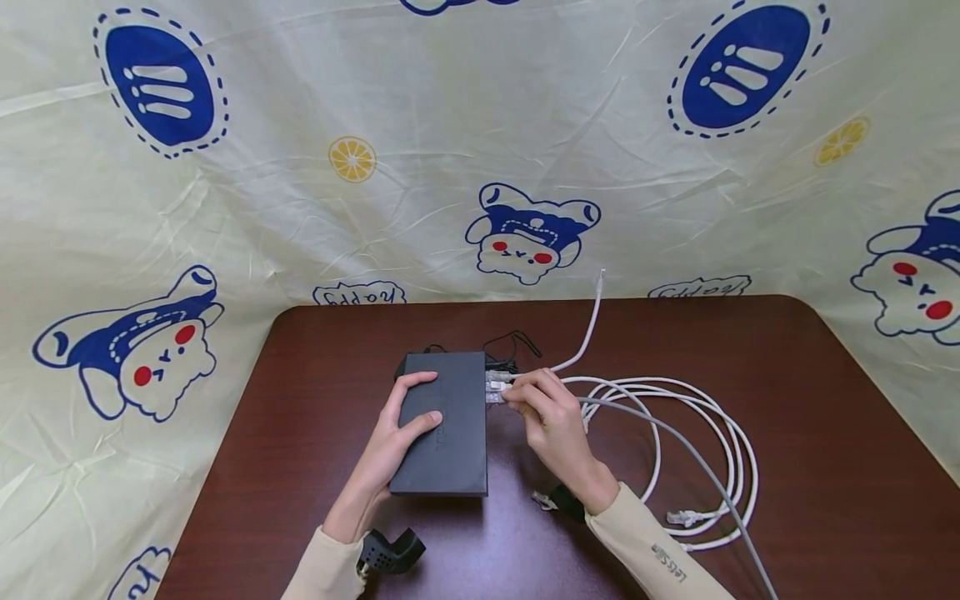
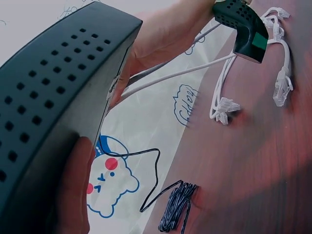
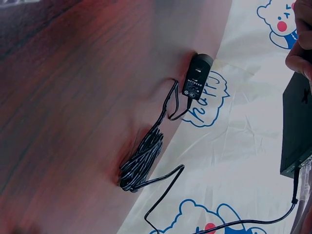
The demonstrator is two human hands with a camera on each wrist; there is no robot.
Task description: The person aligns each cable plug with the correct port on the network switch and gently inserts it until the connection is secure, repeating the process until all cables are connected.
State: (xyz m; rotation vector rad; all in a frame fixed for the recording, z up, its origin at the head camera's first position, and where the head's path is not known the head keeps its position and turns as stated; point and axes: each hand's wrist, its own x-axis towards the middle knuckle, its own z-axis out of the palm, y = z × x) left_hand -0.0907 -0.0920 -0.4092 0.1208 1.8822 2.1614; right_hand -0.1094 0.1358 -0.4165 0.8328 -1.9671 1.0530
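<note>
My left hand [image 1: 397, 433] grips a black network switch [image 1: 461, 450] from its left side, thumb and a finger on the broad top face. The box is held above the table, its perforated side [image 2: 53, 73] showing in the left wrist view. At the right edge, where clear network plugs [image 1: 495, 377] sit in the ports, my right hand [image 1: 551, 417] pinches the plug end of a grey network cable [image 1: 686, 446]. Fingers partly cover that plug, so how deep it sits cannot be told. Another white cable [image 1: 588, 333] rises from beside the ports.
Coiled white network cables [image 1: 738, 442] lie to the right on the brown table [image 1: 825, 417], one loose plug [image 1: 682, 518] among them. Behind the switch is a bundled black power cord [image 3: 141, 163] with its adapter [image 3: 197, 78]. A printed cloth [image 1: 420, 217] hangs at the table's far edge.
</note>
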